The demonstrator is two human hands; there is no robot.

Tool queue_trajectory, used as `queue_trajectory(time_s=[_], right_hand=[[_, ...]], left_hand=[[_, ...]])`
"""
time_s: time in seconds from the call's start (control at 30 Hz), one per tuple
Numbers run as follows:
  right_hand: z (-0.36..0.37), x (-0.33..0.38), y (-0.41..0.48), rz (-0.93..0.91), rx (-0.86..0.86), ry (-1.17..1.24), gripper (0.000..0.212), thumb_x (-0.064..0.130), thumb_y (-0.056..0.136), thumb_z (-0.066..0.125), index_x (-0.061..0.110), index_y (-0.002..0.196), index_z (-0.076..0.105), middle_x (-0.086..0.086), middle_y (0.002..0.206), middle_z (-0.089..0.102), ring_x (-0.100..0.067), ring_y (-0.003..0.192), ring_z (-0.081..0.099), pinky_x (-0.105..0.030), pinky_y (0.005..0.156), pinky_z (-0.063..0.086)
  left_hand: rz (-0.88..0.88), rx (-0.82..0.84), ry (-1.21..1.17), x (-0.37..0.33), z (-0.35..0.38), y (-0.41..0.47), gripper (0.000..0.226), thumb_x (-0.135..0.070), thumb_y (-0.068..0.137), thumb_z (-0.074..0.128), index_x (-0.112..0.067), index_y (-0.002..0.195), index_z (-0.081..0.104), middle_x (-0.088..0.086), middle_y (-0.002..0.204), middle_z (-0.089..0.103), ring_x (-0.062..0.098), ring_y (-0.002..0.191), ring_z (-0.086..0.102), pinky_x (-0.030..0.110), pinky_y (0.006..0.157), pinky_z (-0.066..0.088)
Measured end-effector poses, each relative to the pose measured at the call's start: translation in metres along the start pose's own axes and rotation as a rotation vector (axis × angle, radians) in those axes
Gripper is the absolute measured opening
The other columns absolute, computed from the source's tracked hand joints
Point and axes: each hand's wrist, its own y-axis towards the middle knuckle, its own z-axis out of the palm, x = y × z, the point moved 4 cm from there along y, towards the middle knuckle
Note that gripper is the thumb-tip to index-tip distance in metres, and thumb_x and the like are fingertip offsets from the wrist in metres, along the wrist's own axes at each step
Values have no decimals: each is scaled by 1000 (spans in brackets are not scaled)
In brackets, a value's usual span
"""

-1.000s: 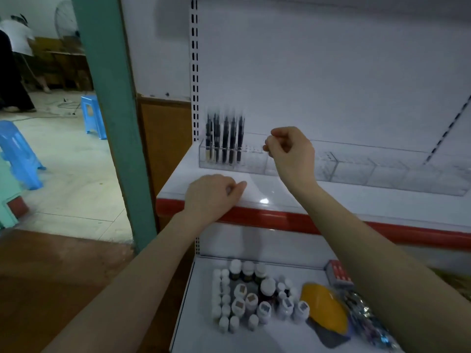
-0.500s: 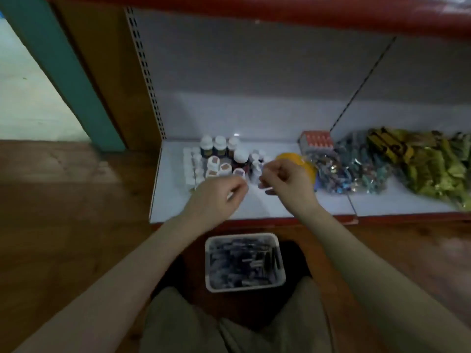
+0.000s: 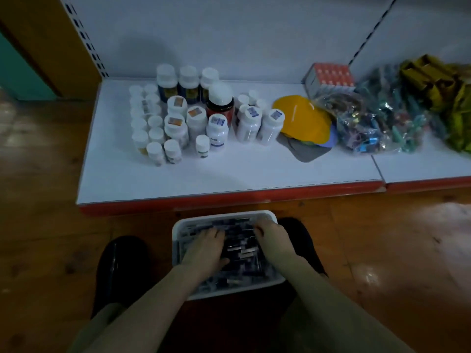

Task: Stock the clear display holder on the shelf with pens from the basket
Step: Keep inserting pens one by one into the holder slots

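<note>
A white basket (image 3: 176, 242) full of dark pens (image 3: 242, 252) sits on the wooden floor between my feet, just in front of the lowest shelf. Both my hands are down inside it. My left hand (image 3: 205, 248) lies flat on the pile with its fingers stretched forward. My right hand (image 3: 272, 238) is at the basket's right side, its fingers bent down into the pens; whether they hold one is hidden. The clear display holder is out of view above.
The low white shelf (image 3: 229, 171) with a red front edge carries several white-capped bottles (image 3: 193, 115), a yellow cap (image 3: 303, 121), a red box (image 3: 331, 75) and bags of wrapped sweets (image 3: 377, 123). My black shoes (image 3: 119, 263) flank the basket.
My view dropped from the upper shelf with the holder to the floor. Both hands came down from the shelf edge and went into the basket of pens.
</note>
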Motion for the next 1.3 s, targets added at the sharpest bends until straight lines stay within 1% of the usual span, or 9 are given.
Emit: queue_trajectory(time_s=[0.1,0.17,0.33,0.63,0.73,0.8,1.03,1.17,1.3], right_hand=[[17,4,19,-31,113,-206,30,-3,94,39,5,120,51,-16,118,54,-30,108,50,-38,84,48],[24,4,21,-28,167,-316,50,-8,91,41,8,138,36,-13,143,34,-35,136,25,-41,97,40],[25,4,19,-68,160,-488,59,-6,88,49,6,141,27,-15,149,27,-36,141,14,-41,108,28],[24,-29,18,13,32,-180,42,-4,94,41,6,135,39,-16,139,38,-31,108,53,-35,77,47],[17,-39,15,128,-61,-40,17,5,98,39,5,98,55,-10,78,55,-19,58,49,-25,48,34],[20,-45,14,233,13,-25,34,9,97,43,12,63,40,-3,57,41,-14,46,36,-22,42,29],[40,-43,14,330,146,-65,29,5,94,48,11,66,42,-5,64,45,-18,56,45,-30,54,41],[40,-34,9,288,167,-147,14,-1,93,44,7,98,55,-9,89,58,-28,85,59,-32,65,42],[42,-40,18,297,101,21,27,11,98,40,10,72,41,-3,64,42,-15,54,39,-26,47,30]], left_hand=[[26,-16,95,5,12,8,82,-50,84,59,-11,144,22,7,144,28,25,133,27,33,109,28],[27,-36,95,7,12,10,82,-54,81,60,-12,142,26,7,140,32,24,129,30,34,106,31],[16,21,77,5,10,16,66,-51,82,61,-9,129,41,9,130,40,25,121,37,32,99,34],[39,62,58,4,17,16,39,-33,94,50,-6,121,44,14,122,50,30,111,49,36,87,43],[65,60,56,3,20,18,29,-25,97,44,-6,118,43,16,116,55,30,102,54,36,79,44],[51,38,1,7,19,17,24,-22,98,41,-5,115,45,15,112,57,28,98,55,33,74,42],[35,-41,-248,21,5,3,15,-28,99,40,-15,93,38,-1,80,46,17,72,46,29,61,33],[68,-93,-385,15,-4,-1,14,-29,98,42,-16,94,39,-3,73,47,19,68,50,32,60,38],[76,-160,-446,10,-10,0,12,-28,97,44,-17,94,39,-4,70,43,12,61,43,29,55,32]])
